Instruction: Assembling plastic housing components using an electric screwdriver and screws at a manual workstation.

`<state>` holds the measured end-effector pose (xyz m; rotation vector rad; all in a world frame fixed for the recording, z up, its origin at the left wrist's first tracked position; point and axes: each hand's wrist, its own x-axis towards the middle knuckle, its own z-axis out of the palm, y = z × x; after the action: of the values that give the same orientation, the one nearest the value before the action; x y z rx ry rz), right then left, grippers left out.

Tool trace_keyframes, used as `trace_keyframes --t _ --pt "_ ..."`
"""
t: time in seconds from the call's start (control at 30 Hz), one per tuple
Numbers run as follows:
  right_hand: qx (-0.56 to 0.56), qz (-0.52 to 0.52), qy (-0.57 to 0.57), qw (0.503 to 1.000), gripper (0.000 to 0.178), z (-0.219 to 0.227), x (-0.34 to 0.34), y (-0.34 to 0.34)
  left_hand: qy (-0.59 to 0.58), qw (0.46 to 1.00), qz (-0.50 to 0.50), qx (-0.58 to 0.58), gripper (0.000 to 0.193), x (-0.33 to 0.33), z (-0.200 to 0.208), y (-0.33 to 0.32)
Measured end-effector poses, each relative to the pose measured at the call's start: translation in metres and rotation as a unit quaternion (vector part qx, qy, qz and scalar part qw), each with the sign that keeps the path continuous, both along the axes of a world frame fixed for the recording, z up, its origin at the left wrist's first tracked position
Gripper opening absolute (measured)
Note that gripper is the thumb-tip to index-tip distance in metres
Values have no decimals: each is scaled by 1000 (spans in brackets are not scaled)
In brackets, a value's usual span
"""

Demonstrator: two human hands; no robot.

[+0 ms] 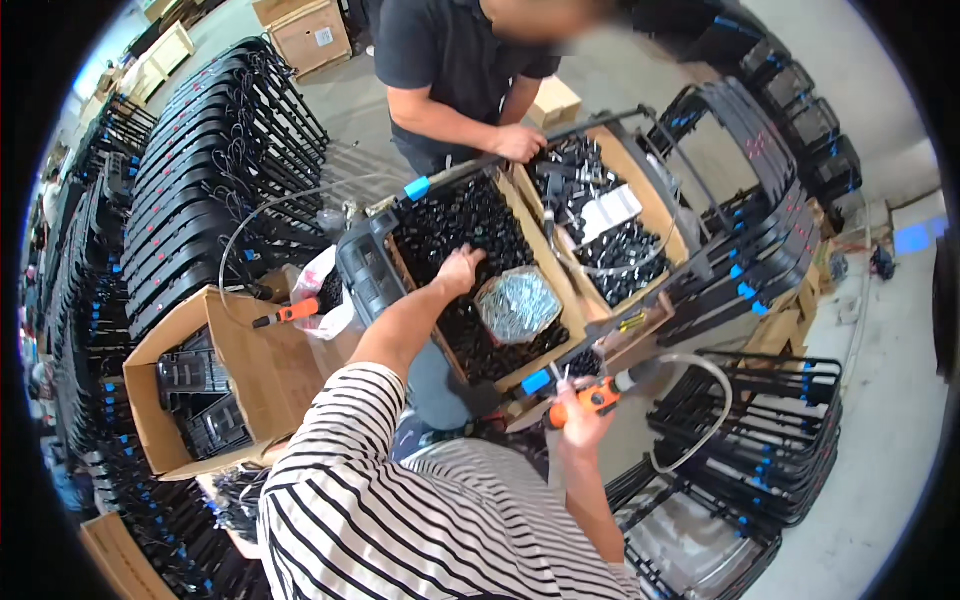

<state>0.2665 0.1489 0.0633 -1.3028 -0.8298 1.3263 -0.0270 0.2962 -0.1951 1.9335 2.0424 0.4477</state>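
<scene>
My left hand [462, 270] reaches into a cardboard box [541, 376] of small black plastic parts [440, 225]. Its fingers are bent together at the parts, and what they pinch is too small to make out. Beside that hand, an open container of silver screws [518, 305] sits on top of the black parts. My right hand [582, 420] grips an orange and black power screwdriver [598, 397], held near the box's front right corner. A clear hose [722, 385] curves by the tool.
Across the box, a person [450, 80] in dark clothes rests a hand on the frame near a second parts box [680, 245]. Another orange screwdriver [288, 313] lies left, above a carton [265, 385]. Stacked black frames [200, 190] stand left; more [770, 430] are at right.
</scene>
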Motion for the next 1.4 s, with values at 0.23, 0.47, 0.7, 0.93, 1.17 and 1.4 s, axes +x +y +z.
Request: trace_keyframes --t 0.23,0.47,0.7,0.93,1.17,1.4 --pt "-37 47 -74 995 25 6 -4 -14 11 995 88 -44 26 -1 -32 11" --pt "-40 43 -60 996 23 5 2 -18 -191 961 177 -88 23 0 -3 6" --pt "-13 82 -26 996 28 -5 -17 -4 -839 497 201 -87 19 24 97 -81" --pt "-11 130 0 991 25 -14 -34 3 -859 482 163 -64 22 86 194 -154" --pt "-20 132 6 991 28 -18 -28 2 -880 452 147 -14 22 126 219 -163" --pt "-26 96 34 994 30 -22 -31 3 -852 499 153 32 20 130 216 -166"
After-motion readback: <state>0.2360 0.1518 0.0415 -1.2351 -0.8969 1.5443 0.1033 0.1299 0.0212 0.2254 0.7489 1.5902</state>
